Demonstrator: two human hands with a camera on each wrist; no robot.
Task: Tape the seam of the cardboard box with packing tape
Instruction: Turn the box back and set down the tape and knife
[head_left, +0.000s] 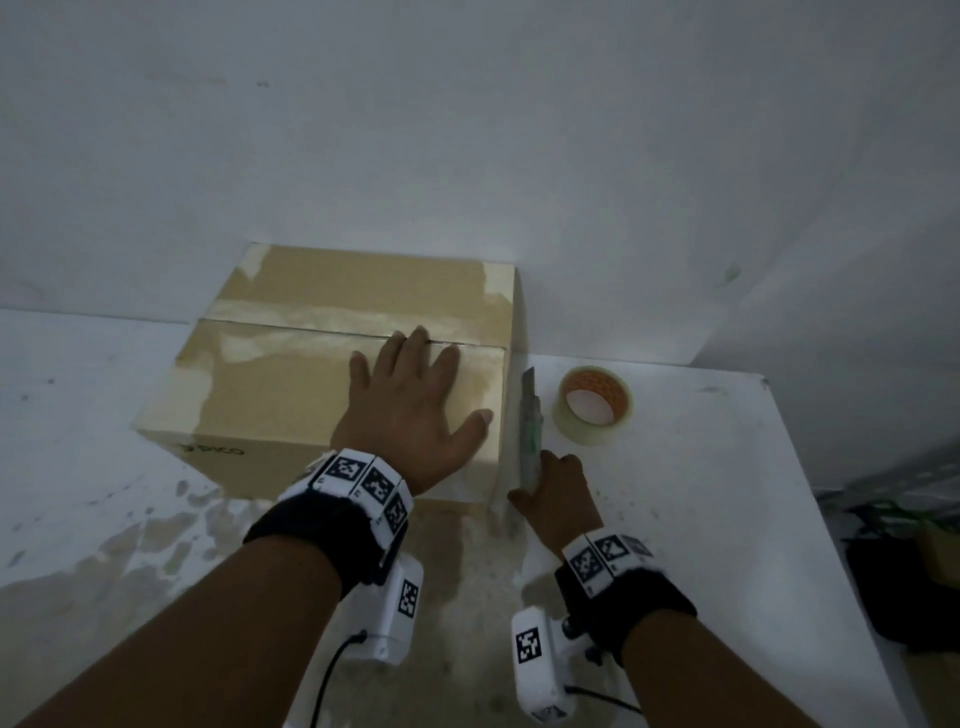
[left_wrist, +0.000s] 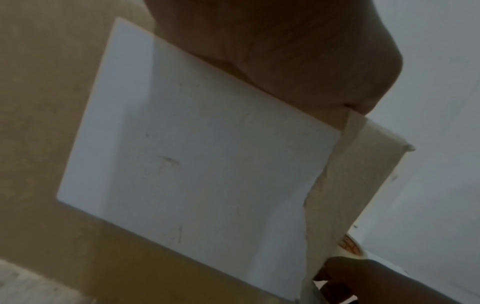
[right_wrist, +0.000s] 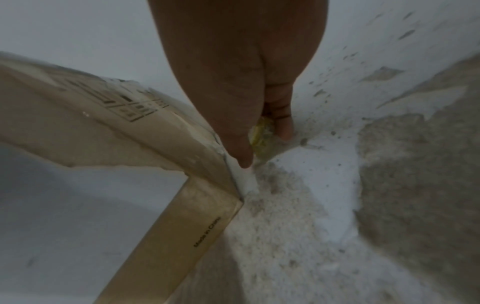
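Note:
A closed cardboard box (head_left: 270, 395) stands on the table against the wall, its top seam (head_left: 311, 328) lined with torn whitish tape residue. My left hand (head_left: 415, 384) lies flat on the right part of the lid, fingers spread, the fingertips reaching the seam. A roll of clear packing tape (head_left: 593, 406) with an orange core lies flat to the right of the box. Between box and roll, my right hand (head_left: 550, 488) grips the near end of a green-grey utility knife (head_left: 530, 426) lying along the box's right side. The right wrist view shows fingers pinching the knife (right_wrist: 262, 133) beside the box corner (right_wrist: 207, 222).
The white table (head_left: 701, 519) has a worn, patchy surface; its right edge drops off to dark objects (head_left: 914, 571) on the floor. A white wall (head_left: 467, 130) rises directly behind the box. In the left wrist view the tape roll (left_wrist: 350, 245) peeks past the box edge.

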